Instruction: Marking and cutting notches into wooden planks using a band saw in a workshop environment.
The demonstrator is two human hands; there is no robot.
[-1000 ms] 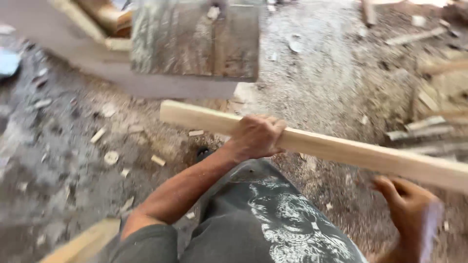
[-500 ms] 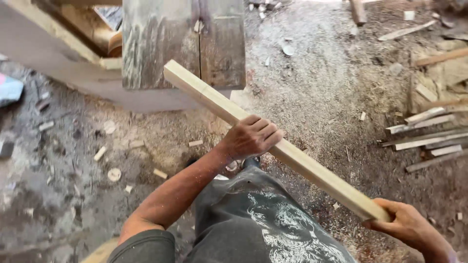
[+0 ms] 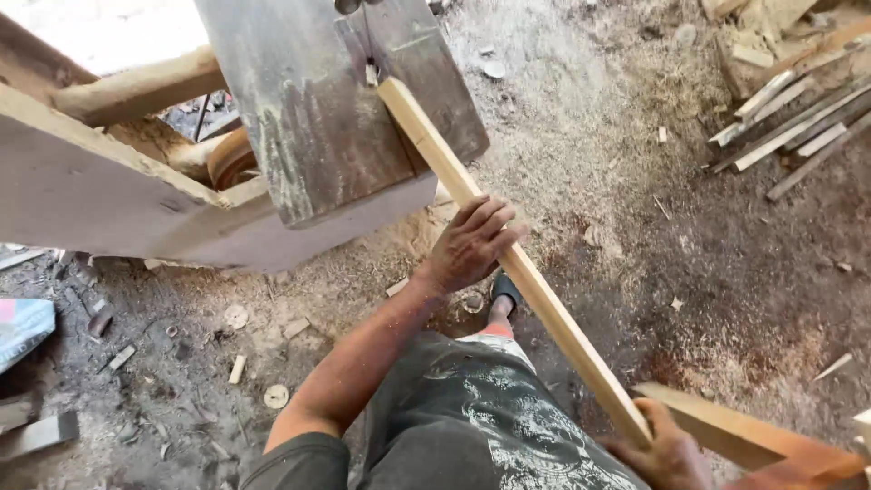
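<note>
Both hands grip 1 pale wood strip (image 3: 517,263): left hand (image 3: 467,245) mid; right hand (image 3: 667,449) at near end; blue-grey bag (image 3: 20,328) far left.

The floor (image 3: 635,181) is bare dirt strewn with sawdust. Small wood offcuts (image 3: 238,368) and round chips (image 3: 276,396) lie at the left, and a heap of thin slats (image 3: 798,118) at the upper right. A dark wooden bench (image 3: 345,127) stands on it, one stick (image 3: 508,254) resting on its top.
</note>
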